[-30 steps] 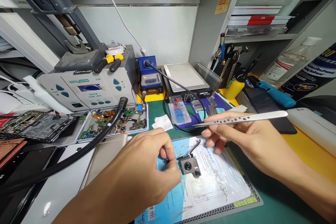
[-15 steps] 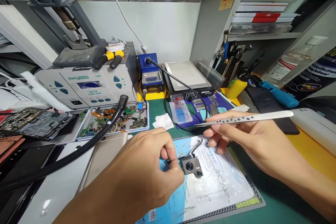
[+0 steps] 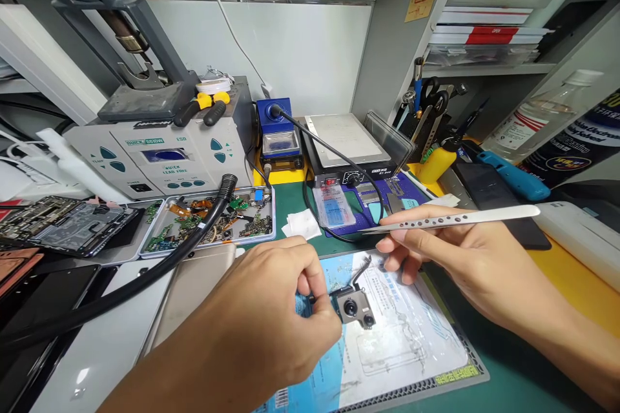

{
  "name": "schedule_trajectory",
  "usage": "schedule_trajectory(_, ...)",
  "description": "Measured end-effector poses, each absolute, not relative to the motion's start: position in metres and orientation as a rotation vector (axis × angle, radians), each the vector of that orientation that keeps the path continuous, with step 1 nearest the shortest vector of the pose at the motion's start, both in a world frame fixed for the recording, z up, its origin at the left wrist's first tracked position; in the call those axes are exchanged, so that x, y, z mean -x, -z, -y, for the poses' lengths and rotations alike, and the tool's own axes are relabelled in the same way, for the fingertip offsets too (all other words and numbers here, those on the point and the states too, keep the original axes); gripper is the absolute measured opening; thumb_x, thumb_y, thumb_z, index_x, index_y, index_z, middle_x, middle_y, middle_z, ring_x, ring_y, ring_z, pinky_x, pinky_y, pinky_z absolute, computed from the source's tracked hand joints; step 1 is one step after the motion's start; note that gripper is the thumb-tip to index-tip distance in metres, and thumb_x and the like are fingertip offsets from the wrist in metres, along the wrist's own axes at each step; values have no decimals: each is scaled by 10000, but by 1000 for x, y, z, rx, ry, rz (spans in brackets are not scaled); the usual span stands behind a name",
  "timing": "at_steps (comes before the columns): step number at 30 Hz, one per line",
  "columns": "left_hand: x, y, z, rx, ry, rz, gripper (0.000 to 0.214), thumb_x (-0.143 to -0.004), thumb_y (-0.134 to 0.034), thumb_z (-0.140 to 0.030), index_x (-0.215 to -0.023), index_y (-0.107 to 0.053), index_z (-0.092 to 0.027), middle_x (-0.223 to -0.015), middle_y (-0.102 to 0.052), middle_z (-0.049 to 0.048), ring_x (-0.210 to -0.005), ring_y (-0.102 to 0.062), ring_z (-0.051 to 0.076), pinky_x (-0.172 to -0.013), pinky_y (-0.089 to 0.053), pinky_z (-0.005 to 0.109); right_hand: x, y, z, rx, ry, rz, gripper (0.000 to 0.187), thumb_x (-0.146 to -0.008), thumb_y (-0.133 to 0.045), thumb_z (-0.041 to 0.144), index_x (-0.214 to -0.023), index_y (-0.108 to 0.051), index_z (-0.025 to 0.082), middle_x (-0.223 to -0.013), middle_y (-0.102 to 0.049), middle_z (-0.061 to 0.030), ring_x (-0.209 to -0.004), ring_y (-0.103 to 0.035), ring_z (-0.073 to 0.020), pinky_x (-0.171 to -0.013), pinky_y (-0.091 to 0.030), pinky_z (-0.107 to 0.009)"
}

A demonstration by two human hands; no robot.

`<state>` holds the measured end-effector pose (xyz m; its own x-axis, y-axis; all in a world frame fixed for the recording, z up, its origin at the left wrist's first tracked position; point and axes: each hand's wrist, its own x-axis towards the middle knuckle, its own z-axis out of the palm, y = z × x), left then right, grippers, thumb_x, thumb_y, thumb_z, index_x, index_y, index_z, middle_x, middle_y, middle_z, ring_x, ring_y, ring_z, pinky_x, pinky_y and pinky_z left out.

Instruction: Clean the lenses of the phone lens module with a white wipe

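My left hand (image 3: 271, 316) is curled, its thumb and forefinger pinched on a small dual-lens camera module (image 3: 354, 309) with a thin flex cable rising behind it. The module lies on a printed blue-and-white sheet (image 3: 411, 342) on a grey work mat. My right hand (image 3: 455, 258) grips a pair of silver tweezers (image 3: 450, 220), held nearly level above the mat with the tips pointing left, apart from the module.
A metal tray of circuit parts (image 3: 213, 222) and a black hose (image 3: 145, 277) lie to the left. A soldering station (image 3: 159, 158), a heating plate (image 3: 346, 142), a tool cup (image 3: 426, 110), a bottle (image 3: 527, 119) and opened phones (image 3: 62, 226) ring the bench.
Hardly anything differs; my left hand and the camera module have crept slightly to the right on the sheet, and the tweezers stay level.
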<state>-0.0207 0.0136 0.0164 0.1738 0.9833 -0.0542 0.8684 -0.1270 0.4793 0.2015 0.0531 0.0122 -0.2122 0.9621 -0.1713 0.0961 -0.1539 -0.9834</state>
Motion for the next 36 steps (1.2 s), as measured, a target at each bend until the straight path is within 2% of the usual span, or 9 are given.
schedule_trajectory(17, 22, -13, -12, -2109, -380, -1740, 96, -617, -492, -178, -571, -432, -237, -570, -465, -66, -531, -432, 121, -478, -299, 256, -201, -10, -54, 1287, -1450, 1371, 231, -829, -740, 383, -939, -723, 180, -791, -763, -79, -674, -700, -204, -521, -599, -259)
schedule_trajectory(24, 23, -13, -11, -2123, -454, -1733, 96, -597, -510, -177, -553, -447, -235, -522, -406, -72, -502, -399, 108, -459, -296, 251, -203, -10, -52, 1301, -1441, 1372, 229, -819, -742, 393, -931, -729, 194, -787, -764, -75, -670, -704, -217, -516, -600, -282)
schedule_trajectory(32, 23, -16, -11, -2094, -466, -1712, 86, -582, -500, -171, -543, -457, -235, -513, -410, -76, -493, -401, 101, -456, -302, 242, -185, -12, -56, 1300, -1328, 1418, 459, -648, -837, 498, -981, -748, 194, -727, -750, -73, -637, -710, -260, -519, -594, -357)
schedule_trajectory(36, 24, -16, -10, -2066, -466, -1710, 99, -590, -508, -170, -537, -453, -234, -523, -418, -72, -499, -405, 104, -452, -298, 237, -179, -11, -56, 1269, -1336, 1418, 471, -635, -843, 499, -972, -745, 184, -721, -747, -76, -625, -710, -261, -519, -587, -362)
